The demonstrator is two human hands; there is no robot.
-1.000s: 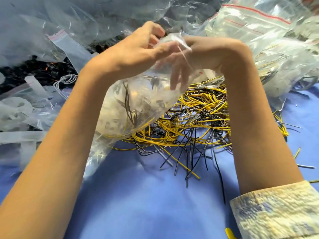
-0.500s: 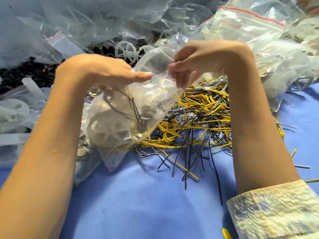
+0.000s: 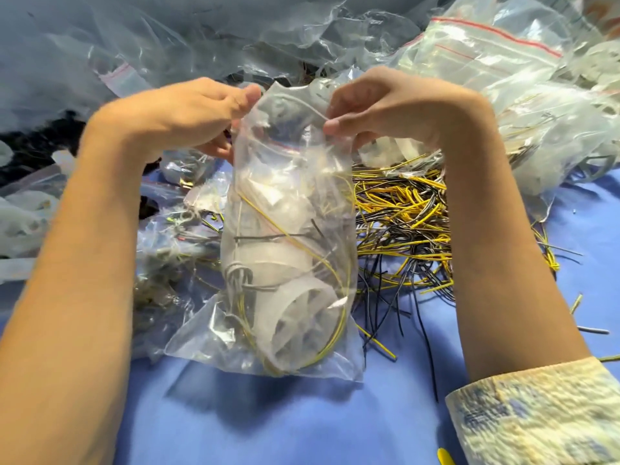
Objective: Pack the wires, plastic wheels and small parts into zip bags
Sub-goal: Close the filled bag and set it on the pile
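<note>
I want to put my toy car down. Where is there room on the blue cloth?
The biggest bare patch of blue cloth lies at the front, below the held zip bag and between the left arm and right arm. A smaller strip lies right of the wire pile, with stray wires. Left and back are crowded with plastic bags.

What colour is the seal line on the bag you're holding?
Red, a thin line across the zip bag near its top; clearest in the head view.

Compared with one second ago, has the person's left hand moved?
Yes. The left hand has moved to the left, away from the pile of yellow and black wires, and it now grips the top left edge of the zip bag.
</note>
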